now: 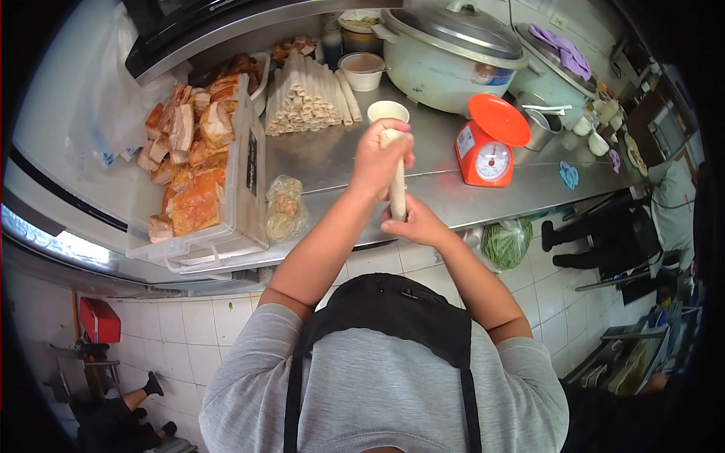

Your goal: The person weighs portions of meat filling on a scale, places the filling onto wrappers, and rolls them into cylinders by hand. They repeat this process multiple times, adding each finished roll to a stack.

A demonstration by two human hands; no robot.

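A long, pale, uncooked spring roll (399, 185) is held upright or tilted between my two hands, over the front of the steel counter. My left hand (375, 162) is closed around its upper part, with the rounded top end showing above the fingers. Lower down, my right hand (415, 220) grips the bottom end between thumb and fingers. Just beyond my left hand stands a small white cup (388, 112). Similar pale rolls (310, 98) are piled in a stack at the back left of the counter.
At left, a clear plastic bin (253, 174) holds roasted pork pieces (198, 181). A knotted plastic bag (286, 208) lies beside it. A red kitchen scale (491, 143), large lidded pots (453, 57) and a blue cloth (569, 175) occupy the right. Greens in a bag (506, 243) sit below the edge.
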